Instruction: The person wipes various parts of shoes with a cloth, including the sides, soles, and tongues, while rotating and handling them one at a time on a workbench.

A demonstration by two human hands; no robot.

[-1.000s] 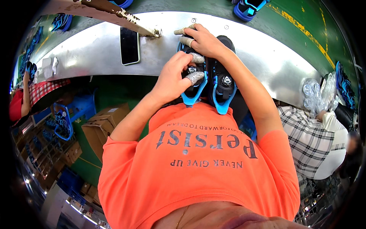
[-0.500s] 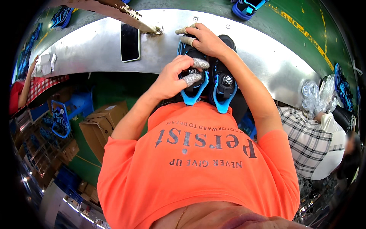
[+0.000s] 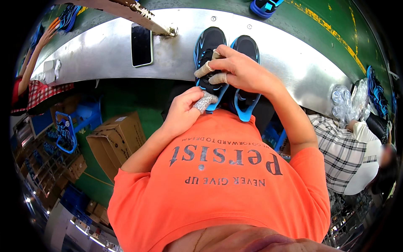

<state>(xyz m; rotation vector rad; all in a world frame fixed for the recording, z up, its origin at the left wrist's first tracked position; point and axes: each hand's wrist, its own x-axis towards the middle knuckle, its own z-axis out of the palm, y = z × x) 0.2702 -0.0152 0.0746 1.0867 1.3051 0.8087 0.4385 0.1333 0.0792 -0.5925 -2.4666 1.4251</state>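
Observation:
Two black sneakers with bright blue trim lie side by side, toes pointing away from me: a left-hand sneaker [image 3: 211,37] and a right-hand sneaker [image 3: 247,46]. Their toes rest on the metal bench; their heels are close to my orange shirt. My left hand [image 3: 187,108], its fingertips in grey knit covers, is closed at the heel collar of the left-hand sneaker. Across that shoe's laces and tongue reaches my right hand [image 3: 241,69], fingers spread and bent, in beige covers. It hides the middle of the shoe and part of the other sneaker.
A phone [image 3: 142,45] lies on the metal bench [image 3: 294,59] beside a rusty post [image 3: 159,27]. Clear plastic packaging [image 3: 346,103] sits at the right, near a person in plaid [image 3: 338,155]. At far left a co-worker's arm [image 3: 37,52] stretches across. An open cardboard box [image 3: 115,140] stands below.
My right hand has come back from the toe to the laces. My left hand has slid from the tongue area to the heel collar. The co-worker's arm at far left reaches farther out.

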